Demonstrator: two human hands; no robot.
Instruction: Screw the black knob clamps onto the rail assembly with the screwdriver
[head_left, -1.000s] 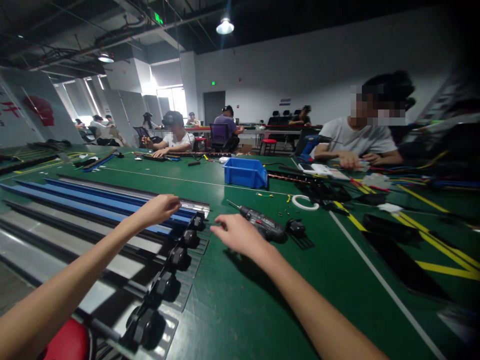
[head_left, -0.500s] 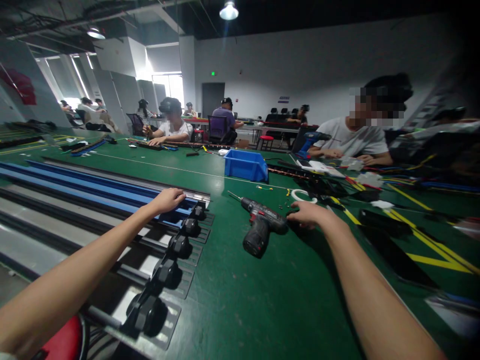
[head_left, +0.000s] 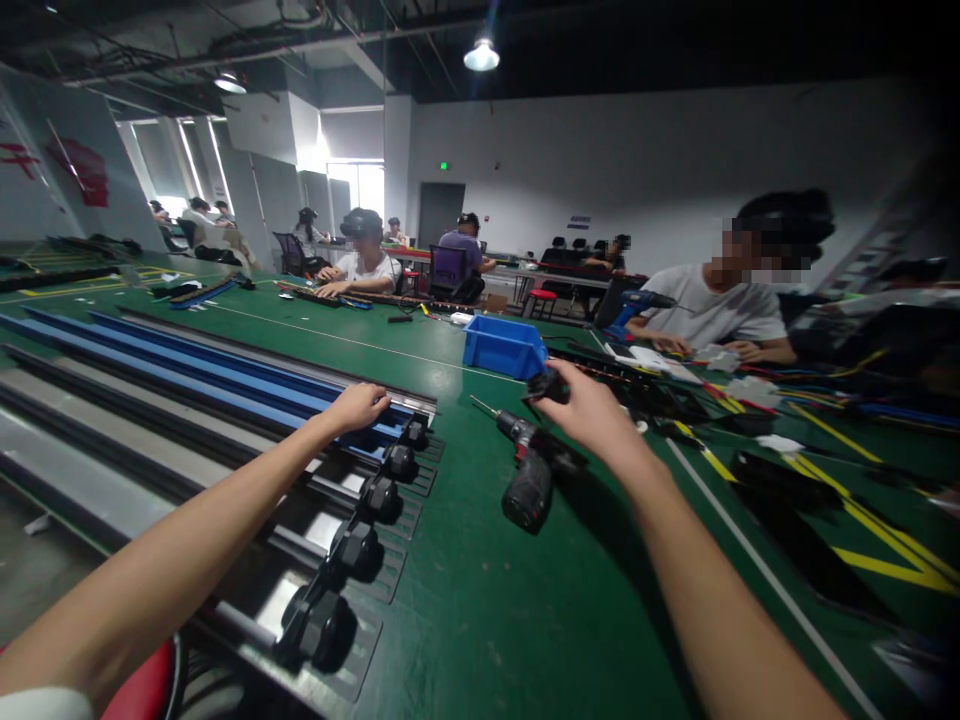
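Observation:
My left hand (head_left: 361, 406) rests with curled fingers on the end of a blue rail (head_left: 296, 393), one of several long rails lying side by side. Black end pieces (head_left: 380, 493) with rounded knobs and slotted plates sit at the rails' ends. In my right hand (head_left: 589, 402) is a small black part (head_left: 546, 388), gripped between thumb and fingers; its exact kind is unclear. Below and left of that hand, a cordless drill (head_left: 527, 480) lies on the green table (head_left: 480, 620), its bit pointing away to the left.
Beyond the drill stands a blue plastic bin (head_left: 504, 345). Across the table sits a co-worker (head_left: 720, 315) near a second blue drill (head_left: 634, 308). Cables and black parts cover the right side, by yellow tape (head_left: 877, 508). A red stool (head_left: 142, 680) is at lower left.
My right hand has picked up the black part from beside the drill and lifted it leftward, over the drill's rear. My left hand stays on the rail. The view has shifted slightly.

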